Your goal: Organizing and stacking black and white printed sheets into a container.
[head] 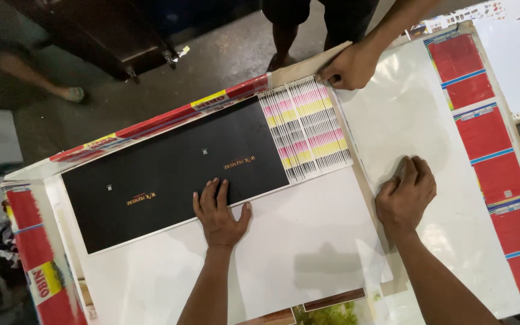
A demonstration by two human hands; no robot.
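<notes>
Left hand (219, 212) flat, fingers spread, pressing large black printed sheet (170, 174) at frame centre. Right hand (405, 194) curled on glossy white sheet (404, 120), seemingly gripping nothing. Co-worker's hand (351, 66) pinches sheet edge, upper right; uneven pull could shift, crease sheet.

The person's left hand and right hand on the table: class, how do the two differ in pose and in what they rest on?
The left hand lies flat with fingers spread; the right hand is curled into a loose fist.
The left hand presses the edge of the black printed sheet; the right hand bears on the glossy white sheet.
Both press downward on sheets atop the table.
</notes>
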